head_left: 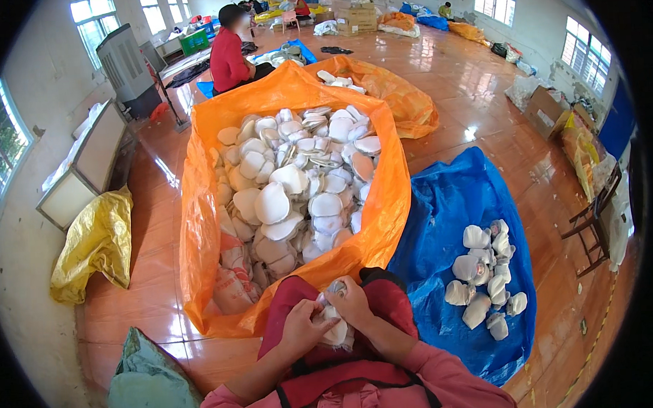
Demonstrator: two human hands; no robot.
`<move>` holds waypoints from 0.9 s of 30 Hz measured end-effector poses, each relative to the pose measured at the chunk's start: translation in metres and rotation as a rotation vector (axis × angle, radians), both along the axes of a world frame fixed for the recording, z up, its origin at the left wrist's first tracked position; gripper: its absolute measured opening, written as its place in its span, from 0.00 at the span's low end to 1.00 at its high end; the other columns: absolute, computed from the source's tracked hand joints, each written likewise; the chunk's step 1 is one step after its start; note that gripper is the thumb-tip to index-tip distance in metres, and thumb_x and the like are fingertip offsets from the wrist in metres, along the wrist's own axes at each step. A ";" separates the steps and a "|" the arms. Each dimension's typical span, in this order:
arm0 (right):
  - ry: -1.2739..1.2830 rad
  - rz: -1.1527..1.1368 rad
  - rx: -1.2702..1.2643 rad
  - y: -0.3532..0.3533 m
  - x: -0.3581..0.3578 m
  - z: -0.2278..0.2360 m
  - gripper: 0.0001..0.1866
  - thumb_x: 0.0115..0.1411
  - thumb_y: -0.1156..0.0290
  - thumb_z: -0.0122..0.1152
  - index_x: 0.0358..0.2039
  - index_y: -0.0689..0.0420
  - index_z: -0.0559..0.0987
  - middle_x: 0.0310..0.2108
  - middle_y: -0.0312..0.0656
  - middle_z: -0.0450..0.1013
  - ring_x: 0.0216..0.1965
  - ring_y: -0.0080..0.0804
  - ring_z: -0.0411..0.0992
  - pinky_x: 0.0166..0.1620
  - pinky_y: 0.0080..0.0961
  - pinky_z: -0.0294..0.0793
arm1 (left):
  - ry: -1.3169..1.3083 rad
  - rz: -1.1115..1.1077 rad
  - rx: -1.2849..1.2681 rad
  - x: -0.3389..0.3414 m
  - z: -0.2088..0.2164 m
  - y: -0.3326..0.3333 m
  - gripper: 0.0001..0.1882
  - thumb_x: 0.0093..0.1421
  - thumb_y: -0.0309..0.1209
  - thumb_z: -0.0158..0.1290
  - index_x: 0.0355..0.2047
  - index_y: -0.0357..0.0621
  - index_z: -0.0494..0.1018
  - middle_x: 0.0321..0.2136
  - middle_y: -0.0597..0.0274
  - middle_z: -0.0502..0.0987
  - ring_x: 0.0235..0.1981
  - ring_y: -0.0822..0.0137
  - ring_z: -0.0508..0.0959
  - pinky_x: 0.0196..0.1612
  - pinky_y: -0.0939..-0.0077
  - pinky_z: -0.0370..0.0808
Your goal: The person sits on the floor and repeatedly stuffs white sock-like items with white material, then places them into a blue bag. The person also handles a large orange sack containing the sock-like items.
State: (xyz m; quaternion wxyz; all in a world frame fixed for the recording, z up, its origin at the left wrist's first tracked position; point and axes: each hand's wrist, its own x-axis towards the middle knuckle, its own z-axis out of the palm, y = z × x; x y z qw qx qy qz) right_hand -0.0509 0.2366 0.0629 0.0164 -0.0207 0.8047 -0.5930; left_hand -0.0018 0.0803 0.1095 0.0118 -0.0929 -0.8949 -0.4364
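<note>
Over my lap, a small white cloth pad (336, 333) is between my two hands, its edge frayed or fuzzy. My left hand (303, 328) pinches its left side. At the pad's upper end, my right hand (349, 303) has its fingers closed round a greyish, bunched part. In front of my knees stands a large orange sack (191, 230) with its rim rolled open. Many flat, rounded white pads (272, 203) fill it in a loose heap. To my right, several plump white bundles (477, 310) lie grouped on a blue tarp (432, 233).
A yellow sack (98, 241) and a green sack (151, 386) lie on the tiled floor at left. Beyond the orange sack, a person in red (228, 60) sits low. A wooden chair (593, 223) and cardboard boxes (545, 113) line the right wall.
</note>
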 end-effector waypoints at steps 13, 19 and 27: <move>-0.274 0.019 -0.254 0.005 0.000 -0.010 0.19 0.52 0.60 0.64 0.36 0.62 0.76 0.32 0.46 0.76 0.34 0.33 0.75 0.39 0.29 0.74 | 0.288 -0.266 -0.089 0.009 -0.001 0.010 0.14 0.44 0.33 0.65 0.24 0.43 0.71 0.26 0.56 0.70 0.31 0.53 0.71 0.36 0.61 0.69; -0.358 -0.052 -0.340 0.004 0.001 -0.029 0.19 0.52 0.60 0.64 0.36 0.62 0.76 0.33 0.44 0.76 0.34 0.30 0.74 0.39 0.28 0.73 | 0.241 -0.258 -0.271 0.014 0.014 0.015 0.18 0.46 0.42 0.63 0.28 0.43 0.72 0.28 0.56 0.72 0.35 0.54 0.72 0.41 0.63 0.70; -0.088 -0.129 -0.056 0.003 -0.014 -0.009 0.23 0.53 0.55 0.62 0.38 0.63 0.74 0.33 0.53 0.75 0.35 0.42 0.76 0.40 0.34 0.74 | 0.336 -0.223 -0.467 0.003 0.000 0.027 0.09 0.44 0.34 0.58 0.25 0.47 0.72 0.29 0.63 0.70 0.37 0.58 0.71 0.43 0.61 0.67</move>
